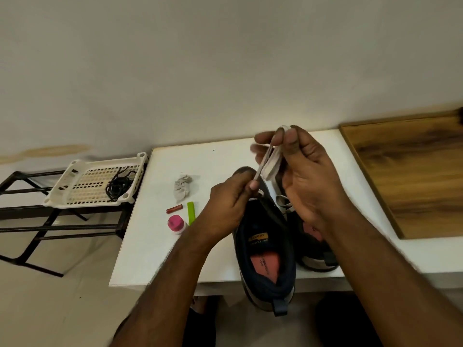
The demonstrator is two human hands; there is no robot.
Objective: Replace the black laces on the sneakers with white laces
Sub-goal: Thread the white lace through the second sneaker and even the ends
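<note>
Near sneaker (266, 249) overhangs the table (150, 246) edge, second sneaker (314, 249) beside it. Left hand (226, 209) pinches the white lace (269, 161) taut; right hand (308, 176) fingers clamp its folded loops, apparently for threading. Black laces (119, 186) lie discarded in the basket (75, 181).

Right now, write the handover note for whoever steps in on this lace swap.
Left hand: pinches one run of the white lace above the near sneaker.
Right hand: fingers curled round the looped lace, held above both shoes.
Far sneaker stands beside it on the white table; a white lace shows at its eyelets.
Done: black laces lie in the white basket.
Left: thread the white lace up the near sneaker; how much is threaded is hidden by the hands.
</note>
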